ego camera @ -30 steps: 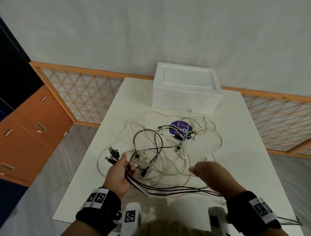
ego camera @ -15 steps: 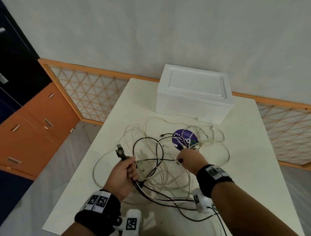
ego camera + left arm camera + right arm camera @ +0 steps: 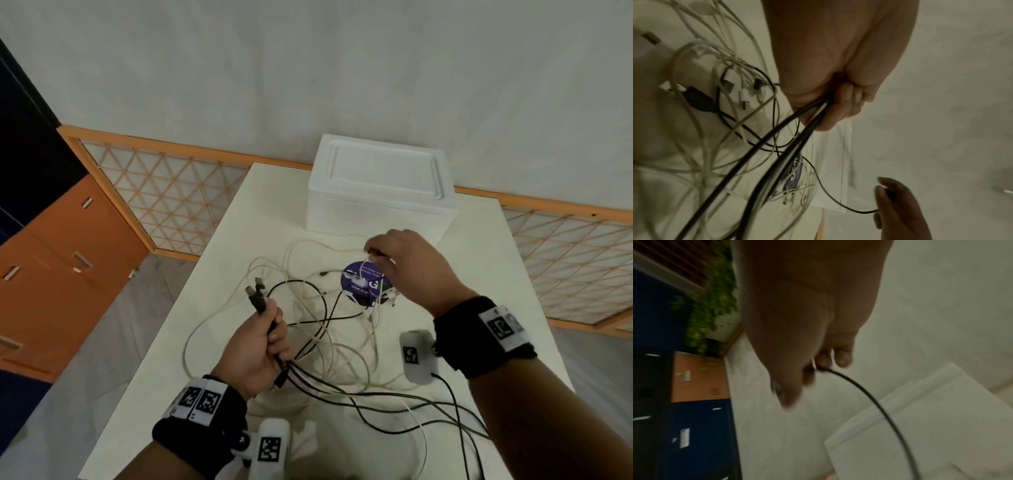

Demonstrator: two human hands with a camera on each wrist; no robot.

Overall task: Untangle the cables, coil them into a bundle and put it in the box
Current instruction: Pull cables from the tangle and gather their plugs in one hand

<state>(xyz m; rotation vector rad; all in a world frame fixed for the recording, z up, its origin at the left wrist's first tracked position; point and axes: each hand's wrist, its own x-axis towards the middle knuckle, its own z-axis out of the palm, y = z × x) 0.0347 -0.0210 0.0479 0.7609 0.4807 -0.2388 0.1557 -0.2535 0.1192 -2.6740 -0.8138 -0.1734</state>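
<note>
Cables [image 3: 318, 342] half sorted on the tabletop [image 3: 219, 342], box [image 3: 380, 195] waiting at 12 o'clock.
Left hand [image 3: 255, 346] has its grip clamped on the plug ends, so keep that tight. Right hand [image 3: 407, 267] pinches a black cable [image 3: 875, 404]; pull slowly. Half a second ago it was nearer, low in the tangle.

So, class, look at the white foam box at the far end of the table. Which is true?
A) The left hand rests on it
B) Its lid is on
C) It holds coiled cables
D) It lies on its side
B: the white foam box stands upright with its lid on, and neither hand touches it.
</note>
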